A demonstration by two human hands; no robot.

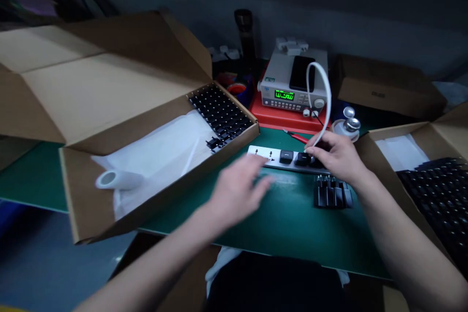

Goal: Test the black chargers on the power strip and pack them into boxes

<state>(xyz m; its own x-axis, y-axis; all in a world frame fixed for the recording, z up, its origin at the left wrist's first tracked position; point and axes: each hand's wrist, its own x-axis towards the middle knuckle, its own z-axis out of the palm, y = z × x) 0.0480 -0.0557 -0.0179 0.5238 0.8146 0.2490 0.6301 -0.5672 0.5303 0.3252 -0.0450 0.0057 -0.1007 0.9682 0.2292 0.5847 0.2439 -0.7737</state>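
Note:
A white power strip [276,160] lies on the green table, with black chargers [286,156] plugged into it. My right hand [338,158] pinches the end of a white cable [327,92] at a plugged-in charger [302,158]. Whether the cable's connector sits fully in the charger is hidden by the fingers. My left hand [239,190], slightly blurred, reaches over the strip's left end with fingers stretched and thumb apart; nothing shows in it. Below my right hand stands a row of several loose black chargers [332,192], prongs pointing away from me.
An open carton [161,204] at left holds rows of black chargers and white wrapping. Another carton [383,175] with chargers is at right. Behind the strip, a meter [292,92] with a green display rests on a red tray [274,115]. A pump bottle [347,129] and red-handled tool [298,137] are nearby.

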